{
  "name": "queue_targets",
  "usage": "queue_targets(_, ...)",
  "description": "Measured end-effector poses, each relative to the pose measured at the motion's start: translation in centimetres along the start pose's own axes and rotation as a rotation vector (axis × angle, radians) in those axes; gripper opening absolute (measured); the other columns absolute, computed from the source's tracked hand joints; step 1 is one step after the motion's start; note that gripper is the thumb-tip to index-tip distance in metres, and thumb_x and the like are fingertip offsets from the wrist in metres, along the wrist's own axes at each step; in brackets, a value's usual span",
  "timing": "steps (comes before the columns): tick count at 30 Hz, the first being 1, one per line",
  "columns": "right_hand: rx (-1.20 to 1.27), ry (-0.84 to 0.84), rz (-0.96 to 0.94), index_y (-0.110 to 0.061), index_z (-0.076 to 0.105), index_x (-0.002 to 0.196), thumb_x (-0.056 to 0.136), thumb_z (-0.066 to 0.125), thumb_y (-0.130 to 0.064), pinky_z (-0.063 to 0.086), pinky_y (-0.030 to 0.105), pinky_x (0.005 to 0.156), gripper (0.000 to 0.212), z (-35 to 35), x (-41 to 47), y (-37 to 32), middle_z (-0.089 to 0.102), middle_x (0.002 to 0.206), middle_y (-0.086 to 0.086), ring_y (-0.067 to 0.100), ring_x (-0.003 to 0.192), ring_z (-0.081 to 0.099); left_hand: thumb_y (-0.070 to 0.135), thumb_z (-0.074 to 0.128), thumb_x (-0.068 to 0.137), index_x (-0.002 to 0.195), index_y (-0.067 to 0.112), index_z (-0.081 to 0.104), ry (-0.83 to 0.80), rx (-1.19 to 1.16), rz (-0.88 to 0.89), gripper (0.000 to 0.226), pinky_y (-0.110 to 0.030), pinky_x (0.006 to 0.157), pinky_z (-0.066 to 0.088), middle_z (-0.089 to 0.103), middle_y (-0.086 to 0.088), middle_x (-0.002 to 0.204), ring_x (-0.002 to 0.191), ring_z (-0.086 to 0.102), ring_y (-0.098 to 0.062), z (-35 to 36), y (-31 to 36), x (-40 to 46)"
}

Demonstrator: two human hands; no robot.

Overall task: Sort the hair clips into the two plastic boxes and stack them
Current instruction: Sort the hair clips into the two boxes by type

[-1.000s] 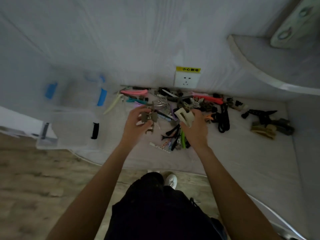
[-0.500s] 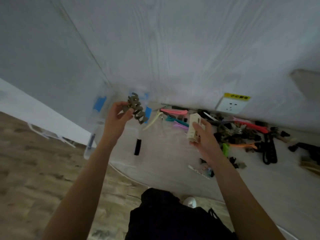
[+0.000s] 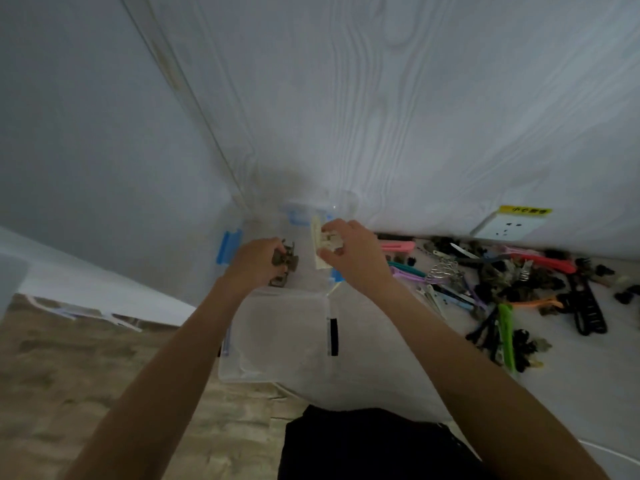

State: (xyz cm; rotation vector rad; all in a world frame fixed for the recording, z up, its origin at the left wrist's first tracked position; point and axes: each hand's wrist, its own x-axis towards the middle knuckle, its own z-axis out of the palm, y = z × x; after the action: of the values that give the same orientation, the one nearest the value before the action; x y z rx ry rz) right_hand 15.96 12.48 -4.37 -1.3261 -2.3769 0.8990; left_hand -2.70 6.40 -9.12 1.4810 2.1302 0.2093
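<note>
Both hands have moved from beside the clip pile to the far box (image 3: 266,237) with blue latches at the surface's left corner. The left hand (image 3: 258,263) grips a brown claw clip (image 3: 286,260); the right hand (image 3: 353,252) pinches a cream clip (image 3: 325,242). Both clips look light, stiff and springy, best held by their bodies. Both arms are stretched forward, above the near box (image 3: 277,327).
</note>
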Motion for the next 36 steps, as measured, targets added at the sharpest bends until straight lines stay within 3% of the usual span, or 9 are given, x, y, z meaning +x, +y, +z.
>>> queue_targets(4, -0.597, -0.040, -0.159, -0.015, 0.055, 0.118, 0.085, 0.057, -0.039, 0.036, 0.036, 0.093, 0.041, 2.4, 1.9, -1.0, 0.048, 0.125, 0.011, 0.030, 0.115, 0.041, 0.021, 0.068, 0.079, 0.110, 0.011, 0.059, 0.028, -0.023, -0.014, 0.034, -0.039, 0.085, 0.048, 0.066, -0.013, 0.109, 0.101, 0.060, -0.030, 0.6, -0.8, 0.8)
queue_targets(8, -0.826, -0.098, -0.167, -0.015, 0.062, 0.113, 0.083, 0.058, -0.045, 0.028, 0.039, 0.101, 0.042, 4.5, 2.9, -0.8, 0.039, 0.132, 0.011, 0.032, 0.125, 0.031, 0.019, 0.066, 0.082, 0.114, 0.008, 0.057, 0.032, -0.095, -0.033, 0.035, -0.038, 0.088, 0.046, 0.065, -0.013, 0.113, 0.105, 0.059, -0.029, 1.0, -0.7, 0.9)
queue_targets(12, -0.728, -0.008, -0.232, -0.018, 0.068, 0.101, 0.075, 0.068, -0.038, 0.038, 0.038, 0.092, 0.033, 4.2, 2.5, 0.0, 0.052, 0.118, 0.008, 0.031, 0.114, 0.045, 0.022, 0.065, 0.083, 0.113, 0.012, 0.055, -0.034, -0.087, 0.027, 0.033, -0.035, 0.085, 0.045, 0.065, -0.010, 0.112, 0.103, 0.059, -0.028, 1.3, 0.4, 1.3)
queue_targets(16, -0.263, 0.283, -0.161, -0.020, 0.068, 0.103, 0.077, 0.069, -0.027, 0.036, 0.036, 0.090, 0.027, 1.2, -0.6, 2.5, 0.059, 0.116, 0.007, 0.028, 0.113, 0.048, 0.025, 0.062, 0.085, 0.122, 0.016, 0.049, -0.109, -0.115, 0.069, 0.040, -0.036, 0.092, 0.045, 0.062, -0.005, 0.120, 0.108, 0.058, -0.025, 1.3, 1.2, 1.5)
queue_targets(21, -0.066, 0.445, 0.039, -0.014, 0.064, 0.107, 0.085, 0.055, -0.020, 0.039, 0.031, 0.092, 0.024, -3.7, -8.1, 9.4, 0.062, 0.110, 0.010, 0.023, 0.105, 0.050, 0.032, 0.049, 0.092, 0.120, 0.017, 0.051, 0.229, 0.069, 0.061, 0.032, -0.038, 0.085, 0.045, 0.060, -0.006, 0.116, 0.105, 0.056, -0.026, 1.7, 3.7, -0.5)
queue_targets(25, 0.005, 0.392, 0.267, -0.007, 0.066, 0.104, 0.090, 0.056, -0.009, 0.043, 0.029, 0.079, 0.017, -7.8, -14.2, 15.4, 0.065, 0.104, 0.013, 0.029, 0.096, 0.058, 0.038, 0.043, 0.087, 0.111, 0.012, 0.058, 0.350, -0.054, 0.344, 0.038, -0.036, 0.083, 0.045, 0.063, -0.010, 0.106, 0.100, 0.056, -0.028, 3.4, 10.4, -2.3)
queue_targets(29, -0.021, 0.346, 0.402, -0.011, 0.065, 0.106, 0.091, 0.053, -0.010, 0.047, 0.038, 0.078, 0.019, -10.3, -17.5, 20.8, 0.064, 0.110, 0.011, 0.030, 0.098, 0.058, 0.030, 0.049, 0.086, 0.110, 0.013, 0.059, 0.157, -0.215, 0.625, 0.031, -0.021, 0.087, 0.036, 0.062, -0.005, 0.110, 0.104, 0.053, -0.018, 8.4, 18.7, -2.9)
queue_targets(32, -0.198, 0.351, 0.425, -0.007, 0.062, 0.110, 0.088, 0.053, -0.011, 0.042, 0.043, 0.089, 0.024, -12.7, -18.9, 26.5, 0.059, 0.115, 0.018, 0.038, 0.106, 0.052, 0.027, 0.055, 0.087, 0.116, 0.014, 0.057, -0.036, -0.216, 0.629, 0.032, -0.025, 0.090, 0.038, 0.059, -0.005, 0.116, 0.112, 0.051, -0.021, 13.8, 25.1, -2.5)
queue_targets(36, -0.389, 0.232, 0.501, -0.012, 0.045, 0.134, 0.084, 0.061, -0.017, 0.033, 0.054, 0.104, 0.052, -15.4, -18.2, 32.6, 0.038, 0.139, 0.025, 0.047, 0.126, 0.032, 0.025, 0.058, 0.088, 0.125, 0.015, 0.049, -0.093, -0.107, 0.602, 0.039, -0.029, 0.095, 0.035, 0.051, -0.007, 0.126, 0.120, 0.043, -0.022, 18.5, 31.4, -1.7)
